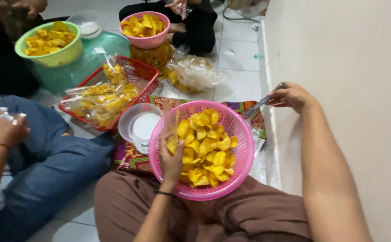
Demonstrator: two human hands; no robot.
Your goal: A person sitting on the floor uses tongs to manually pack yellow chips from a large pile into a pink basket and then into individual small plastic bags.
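Three baskets of yellow chips are in the room, and the nearest one, a pink basket (pixel 245 152), rests on the lap of the person who wears the camera. I take this pink basket as my landmark. It is filled with yellow chips (pixel 206 148), heaped mostly in its middle and right part.

The left hand (pixel 171 159) is inside the basket, at its left side, with the fingers curled on the chips there; it touches them, and some chips seem to be under the fingers, but I cannot tell if it really grips any. Just above this hand a clear plastic bag (pixel 171 112) stands up at the basket rim. The right hand (pixel 289 96) is up and to the right of the basket, near the pale wall (pixel 352 67). Its fingers are closed around a thin metal tool (pixel 262 101), which points down toward the basket rim.

Left of the basket, just beside it, lies a white round lid (pixel 139 125). Further left and up is a red tray (pixel 137 71) with packed bags of chips. Beyond it are a green bowl (pixel 65 56) and a second pink basket (pixel 148 42), both with chips. Far to the left of the landmark, another person in blue trousers (pixel 47 166) sits, one hand (pixel 9 130) raised.
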